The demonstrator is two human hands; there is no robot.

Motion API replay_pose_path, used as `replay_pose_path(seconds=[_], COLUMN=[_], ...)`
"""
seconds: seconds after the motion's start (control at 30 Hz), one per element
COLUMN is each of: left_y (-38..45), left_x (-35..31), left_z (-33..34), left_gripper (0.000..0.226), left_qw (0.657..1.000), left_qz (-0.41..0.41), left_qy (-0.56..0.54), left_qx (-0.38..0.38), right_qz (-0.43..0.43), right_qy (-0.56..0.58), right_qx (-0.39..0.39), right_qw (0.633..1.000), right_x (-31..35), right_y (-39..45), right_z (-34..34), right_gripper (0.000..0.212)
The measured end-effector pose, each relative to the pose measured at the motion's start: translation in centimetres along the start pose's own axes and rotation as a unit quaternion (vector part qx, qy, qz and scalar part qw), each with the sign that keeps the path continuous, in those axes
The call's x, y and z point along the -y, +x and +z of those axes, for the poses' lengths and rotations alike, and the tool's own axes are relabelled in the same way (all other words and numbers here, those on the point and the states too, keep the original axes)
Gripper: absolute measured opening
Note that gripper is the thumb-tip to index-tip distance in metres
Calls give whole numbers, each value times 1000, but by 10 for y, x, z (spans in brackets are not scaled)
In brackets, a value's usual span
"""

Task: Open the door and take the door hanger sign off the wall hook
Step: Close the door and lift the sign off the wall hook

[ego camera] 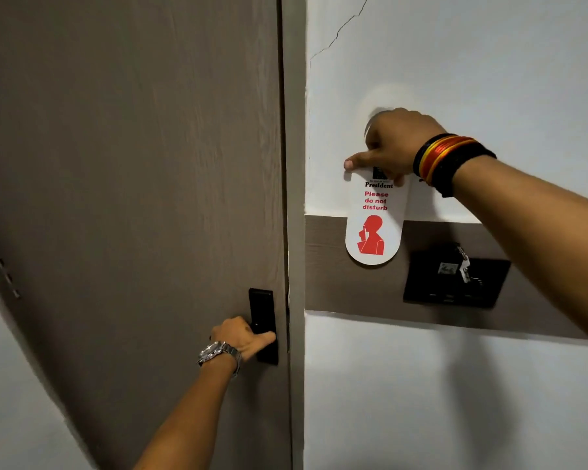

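A brown wooden door (133, 184) fills the left half of the view, its edge meeting the frame (294, 198). My left hand (240, 335), with a metal watch on the wrist, is closed around the black lock handle (263, 325). On the white wall to the right hangs a white door hanger sign (375, 225) with red "Please do not disturb" lettering and a red figure. My right hand (392, 144), with coloured bangles on the wrist, grips the sign's top. The wall hook is hidden behind that hand.
A brown wooden band (330, 266) crosses the wall below the sign. A black switch panel (455, 279) with a key card and keys in it sits on the band, right of the sign. A crack (340, 32) runs up the wall.
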State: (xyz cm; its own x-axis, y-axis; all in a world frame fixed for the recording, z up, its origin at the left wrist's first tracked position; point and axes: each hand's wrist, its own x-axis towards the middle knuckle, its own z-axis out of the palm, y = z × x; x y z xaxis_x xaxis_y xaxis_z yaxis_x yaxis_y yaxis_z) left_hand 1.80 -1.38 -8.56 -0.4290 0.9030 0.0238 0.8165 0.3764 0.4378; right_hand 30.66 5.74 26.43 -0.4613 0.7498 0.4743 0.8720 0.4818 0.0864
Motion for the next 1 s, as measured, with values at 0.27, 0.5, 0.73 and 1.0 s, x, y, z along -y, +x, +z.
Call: replay_pose_path(seconds=[0.27, 0.5, 0.73, 1.0], left_y=[21, 30, 35, 18], left_x=[-10, -19, -18, -37], left_z=[5, 4, 7, -27], left_gripper=[60, 61, 62, 67], left_qw=[1000, 1000, 998, 959], left_qz=[-9, -5, 3, 69], left_qy=[5, 21, 52, 266], left_qx=[5, -3, -18, -69], right_qz=[15, 18, 25, 30], right_qy=[1, 2, 16, 6], right_qx=[9, -4, -7, -16], right_qw=[1000, 1000, 1000, 999], right_x=[5, 4, 4, 11], right_y=[2, 3, 3, -4], right_z=[-2, 1, 2, 1], right_gripper=[56, 58, 57, 57])
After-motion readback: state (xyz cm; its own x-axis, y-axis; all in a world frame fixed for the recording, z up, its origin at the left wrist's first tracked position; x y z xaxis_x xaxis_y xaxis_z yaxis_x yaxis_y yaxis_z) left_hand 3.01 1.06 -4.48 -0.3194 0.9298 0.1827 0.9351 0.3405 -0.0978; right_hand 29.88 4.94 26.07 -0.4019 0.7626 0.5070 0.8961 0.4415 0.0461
